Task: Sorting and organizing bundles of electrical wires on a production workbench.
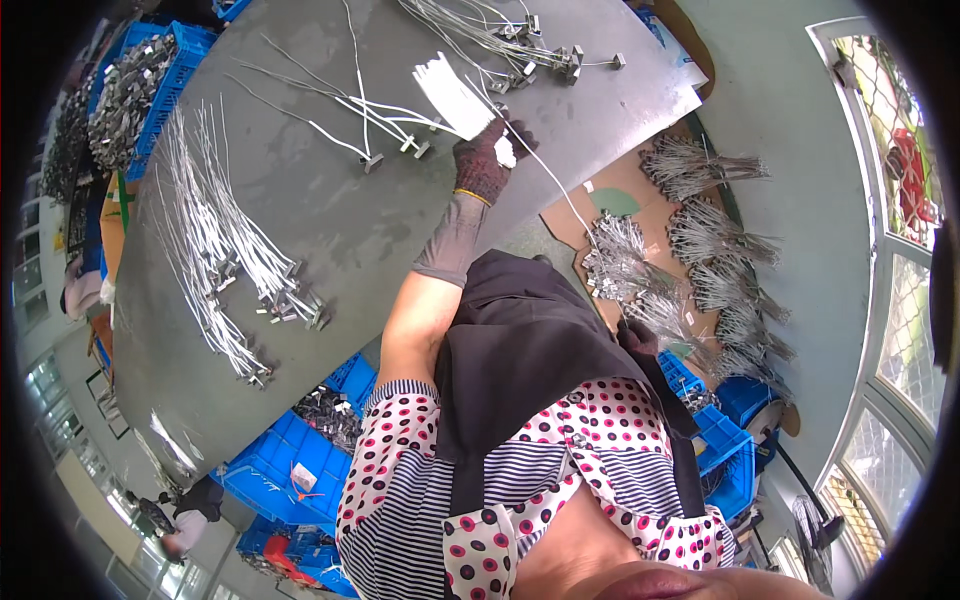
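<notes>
My left hand [482,160], in a dark knitted glove, is closed on a flat bundle of white strips [450,95] at the near edge of the grey metal table [330,230]. A thin white wire [555,185] runs from that hand down over the table edge toward my right hand [637,337]. My right hand, also dark-gloved, is low beside my black apron and close to a heap of wire bundles [620,260]. It is partly hidden, so its grip is unclear.
Wires with metal end clips lie on the table in a long row at the left [220,250], a few in the middle [370,125] and a pile at the far edge [510,40]. Blue crates [150,85] [290,460] hold metal clips. Bundled wires [720,260] lie on cardboard by the windows.
</notes>
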Demonstrator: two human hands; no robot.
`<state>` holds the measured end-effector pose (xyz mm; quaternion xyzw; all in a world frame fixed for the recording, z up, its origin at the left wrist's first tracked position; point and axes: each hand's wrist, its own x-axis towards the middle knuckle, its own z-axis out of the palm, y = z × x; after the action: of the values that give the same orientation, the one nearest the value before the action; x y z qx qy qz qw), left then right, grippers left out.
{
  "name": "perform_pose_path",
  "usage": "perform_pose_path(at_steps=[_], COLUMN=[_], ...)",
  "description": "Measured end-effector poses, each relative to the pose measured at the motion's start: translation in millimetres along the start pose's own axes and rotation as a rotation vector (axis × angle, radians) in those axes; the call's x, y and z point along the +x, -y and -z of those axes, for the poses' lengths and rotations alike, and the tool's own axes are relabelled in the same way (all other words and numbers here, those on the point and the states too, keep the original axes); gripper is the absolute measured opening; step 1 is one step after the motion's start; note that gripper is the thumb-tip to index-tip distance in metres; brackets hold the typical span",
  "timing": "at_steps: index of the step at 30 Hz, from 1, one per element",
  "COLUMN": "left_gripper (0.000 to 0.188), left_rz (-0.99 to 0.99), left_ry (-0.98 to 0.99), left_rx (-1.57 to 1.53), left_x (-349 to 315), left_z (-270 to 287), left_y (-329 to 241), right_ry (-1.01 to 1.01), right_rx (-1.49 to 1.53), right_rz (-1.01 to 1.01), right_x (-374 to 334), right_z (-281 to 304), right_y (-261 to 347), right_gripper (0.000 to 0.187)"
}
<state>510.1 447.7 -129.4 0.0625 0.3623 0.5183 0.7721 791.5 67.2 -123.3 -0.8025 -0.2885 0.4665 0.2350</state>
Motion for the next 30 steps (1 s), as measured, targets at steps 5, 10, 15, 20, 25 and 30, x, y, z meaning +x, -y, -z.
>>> perform_pose_path(at_steps=[5, 10, 15, 20, 25, 30], left_gripper=[0.028, 0.025, 0.028, 0.018, 0.021, 0.024], left_rz=[-0.14, -0.236, -0.239, -0.062, 0.044, -0.046], left_ry=[-0.049, -0.028, -0.104, -0.019, 0.083, -0.033], left_rx=[-0.05, -0.15, -0.073, -0.117, 0.197, 0.427], left_x=[-17, -17, -33, -35, -64, -69], left_z=[-25, -20, -9, 8, -6, -15], left_y=[-37, -49, -53, -31, -4, -23], right_ry=[-0.079, -0.15, -0.147, -0.049, 0.057, 0.237], right_rx=[0.017, -0.164, -0.095, 0.08, 0.353, 0.333], right_rz=[-0.198, -0.337, -0.213, -0.09, 0.034, -0.009], right_x=[0, -25, -2, 40, 62, 67], right_z=[6, 19, 15, -13, -67, -94], right_y=[-47, 35, 2, 32, 125, 151], right_gripper=[0.028, 0.033, 0.039, 0.036, 0.028, 0.027])
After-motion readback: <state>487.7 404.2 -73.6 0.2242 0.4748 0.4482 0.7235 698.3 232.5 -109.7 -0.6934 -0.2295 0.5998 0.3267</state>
